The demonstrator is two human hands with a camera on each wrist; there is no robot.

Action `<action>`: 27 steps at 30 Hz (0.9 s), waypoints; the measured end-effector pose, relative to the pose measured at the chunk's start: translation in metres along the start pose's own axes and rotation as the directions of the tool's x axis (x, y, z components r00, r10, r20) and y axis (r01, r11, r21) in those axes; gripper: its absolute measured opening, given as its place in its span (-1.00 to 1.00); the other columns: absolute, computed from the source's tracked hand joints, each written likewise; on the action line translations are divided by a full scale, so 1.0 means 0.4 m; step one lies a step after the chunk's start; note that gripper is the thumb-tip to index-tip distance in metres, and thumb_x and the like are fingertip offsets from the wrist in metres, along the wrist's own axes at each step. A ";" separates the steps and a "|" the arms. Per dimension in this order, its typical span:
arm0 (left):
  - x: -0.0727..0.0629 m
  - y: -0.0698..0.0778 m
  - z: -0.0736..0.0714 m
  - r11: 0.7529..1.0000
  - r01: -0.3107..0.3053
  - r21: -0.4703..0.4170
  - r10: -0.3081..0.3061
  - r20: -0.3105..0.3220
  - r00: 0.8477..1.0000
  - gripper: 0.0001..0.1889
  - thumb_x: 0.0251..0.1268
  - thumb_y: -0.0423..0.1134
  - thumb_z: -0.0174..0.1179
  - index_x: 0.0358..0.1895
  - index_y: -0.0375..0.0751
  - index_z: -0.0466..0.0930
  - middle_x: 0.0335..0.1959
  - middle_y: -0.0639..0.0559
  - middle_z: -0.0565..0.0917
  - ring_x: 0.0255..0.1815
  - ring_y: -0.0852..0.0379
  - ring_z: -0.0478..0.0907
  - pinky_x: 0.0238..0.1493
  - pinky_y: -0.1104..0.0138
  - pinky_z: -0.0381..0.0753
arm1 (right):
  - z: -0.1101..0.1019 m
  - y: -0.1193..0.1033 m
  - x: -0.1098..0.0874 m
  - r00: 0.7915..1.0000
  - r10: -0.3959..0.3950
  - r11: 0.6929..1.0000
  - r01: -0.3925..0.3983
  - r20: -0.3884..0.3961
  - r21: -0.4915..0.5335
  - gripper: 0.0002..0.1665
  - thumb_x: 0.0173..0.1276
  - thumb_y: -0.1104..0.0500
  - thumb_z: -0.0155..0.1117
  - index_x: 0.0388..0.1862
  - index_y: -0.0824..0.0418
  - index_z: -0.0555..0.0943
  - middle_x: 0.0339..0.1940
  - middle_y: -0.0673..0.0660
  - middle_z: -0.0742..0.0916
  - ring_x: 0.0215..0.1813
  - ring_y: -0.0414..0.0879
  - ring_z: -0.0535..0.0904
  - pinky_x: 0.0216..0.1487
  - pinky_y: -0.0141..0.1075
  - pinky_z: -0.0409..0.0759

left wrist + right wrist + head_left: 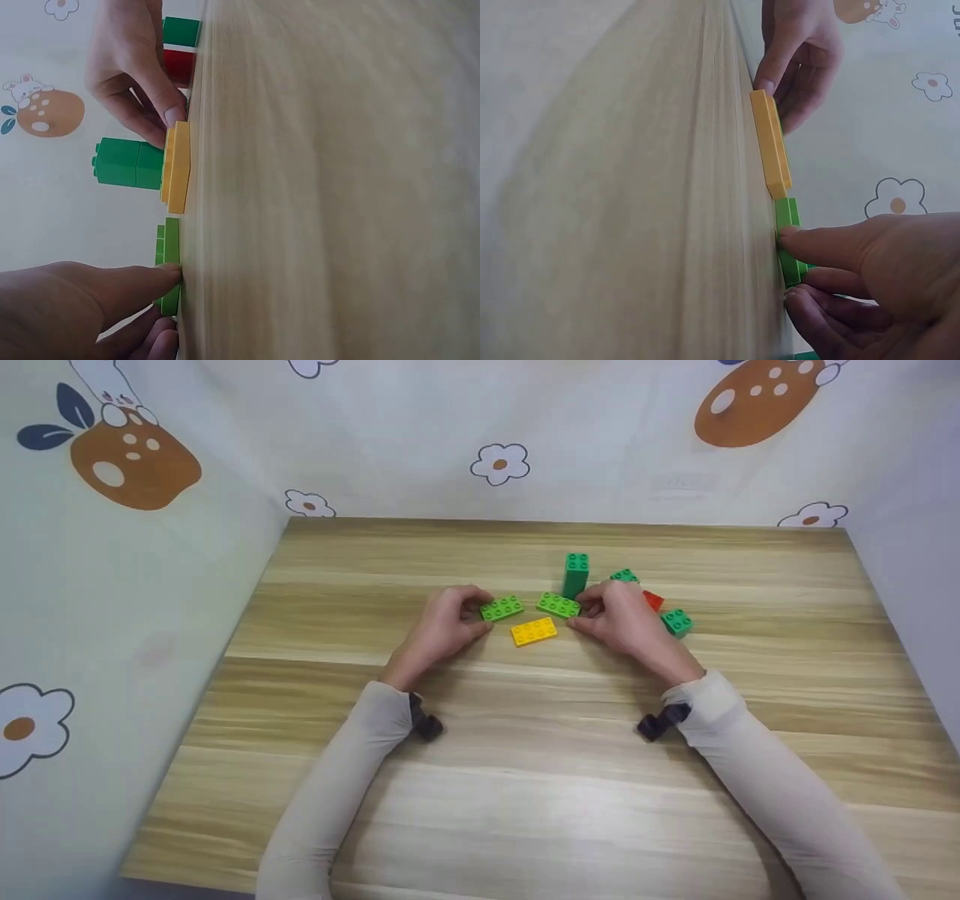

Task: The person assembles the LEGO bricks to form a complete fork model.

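Observation:
My left hand [444, 624] pinches a flat light green toy brick [502, 608] at its left end, thumb in front and fingers behind. A matching light green brick [559, 605] lies to the right, its right end between the thumb and fingers of my right hand [624, 619]. Both bricks rest on the table, studs up, with a gap between them. Just in front of that gap sits a flat yellow brick [534, 631], touched by neither hand. In the left wrist view the thumb [161, 280] presses the green brick's side. The right wrist view shows the other thumb [799, 241] likewise.
Behind the right-hand light green brick stands a tall dark green stack [576, 576]. Around the right hand lie a red brick [653, 601], partly hidden, and dark green bricks [677, 622]. The wooden table [525, 802] meets a patterned wall covering [405, 450] at its back edge.

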State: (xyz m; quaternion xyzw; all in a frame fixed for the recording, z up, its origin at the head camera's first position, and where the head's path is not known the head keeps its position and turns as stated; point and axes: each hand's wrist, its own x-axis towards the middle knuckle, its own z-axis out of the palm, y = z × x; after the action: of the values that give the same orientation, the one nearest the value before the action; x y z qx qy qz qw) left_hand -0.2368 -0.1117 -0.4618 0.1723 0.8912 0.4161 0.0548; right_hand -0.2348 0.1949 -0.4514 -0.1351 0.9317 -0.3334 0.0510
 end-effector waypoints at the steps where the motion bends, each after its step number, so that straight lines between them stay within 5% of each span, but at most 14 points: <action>1: 0.000 0.000 0.000 1.000 0.003 0.002 -0.003 -0.001 1.000 -0.60 0.32 -0.43 0.47 0.22 -0.32 0.73 0.14 -0.19 0.81 0.15 -0.05 0.74 0.31 0.12 0.75 | 0.000 0.000 0.000 1.000 -0.003 1.000 0.003 0.000 -0.003 -0.54 0.35 0.15 0.63 0.15 0.34 0.80 -0.01 0.24 0.86 -0.06 0.03 0.76 0.08 -0.01 0.83; 14: 0.000 0.002 0.000 1.000 -0.014 -0.021 0.014 -0.040 0.999 -0.65 0.34 -0.43 0.46 0.18 -0.34 0.75 0.09 -0.21 0.81 0.07 -0.03 0.76 0.21 0.15 0.80 | 0.001 0.004 -0.002 1.000 -0.008 1.000 0.008 0.002 0.013 -0.55 0.40 0.14 0.59 0.17 0.36 0.78 -0.03 0.25 0.85 -0.08 0.04 0.74 0.07 -0.03 0.83; 27: -0.010 0.027 0.011 0.994 -0.104 0.024 0.105 -0.085 0.991 -0.64 0.35 -0.36 0.48 0.18 -0.25 0.77 0.13 -0.12 0.81 0.12 -0.01 0.73 0.30 0.15 0.71 | -0.013 0.009 -0.040 0.997 -0.045 0.997 0.048 -0.058 0.063 -0.58 0.42 0.18 0.55 0.20 0.31 0.78 -0.05 0.20 0.87 -0.09 0.00 0.80 0.01 -0.06 0.85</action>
State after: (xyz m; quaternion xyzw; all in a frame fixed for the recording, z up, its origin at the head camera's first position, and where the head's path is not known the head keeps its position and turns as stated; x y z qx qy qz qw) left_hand -0.2290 -0.1034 -0.4565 0.2012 0.8864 0.4168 -0.0072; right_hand -0.2214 0.2054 -0.4497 -0.1455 0.9182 -0.3679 0.0212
